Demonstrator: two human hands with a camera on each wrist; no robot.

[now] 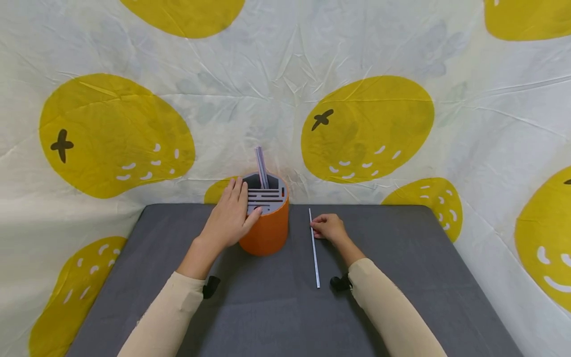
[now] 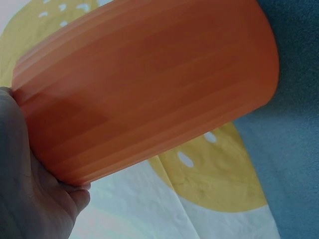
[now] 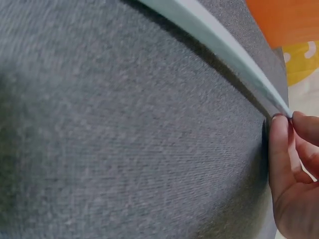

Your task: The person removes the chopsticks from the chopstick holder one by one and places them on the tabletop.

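An orange round utensil holder [image 1: 265,235] with a grey slotted top stands toward the back of the table. My left hand [image 1: 226,215] rests on its top left rim, fingers straight and thumb spread; the left wrist view shows the holder's orange side [image 2: 149,89] beside that hand [image 2: 30,184]. Right of the holder, my right hand [image 1: 330,228] pinches a thin white stick [image 1: 315,260] between thumb and fingertips. In the right wrist view the pale stick [image 3: 224,42] runs just over the tabletop. Several thin, lilac-looking sticks [image 1: 260,163] rise from the holder's rear opening.
A dark grey cloth [image 1: 267,317] covers the table. Right behind its far edge hangs a white curtain [image 1: 258,74] with large yellow fruit prints. Small black wrist cameras [image 1: 211,287] sit by both sleeves.
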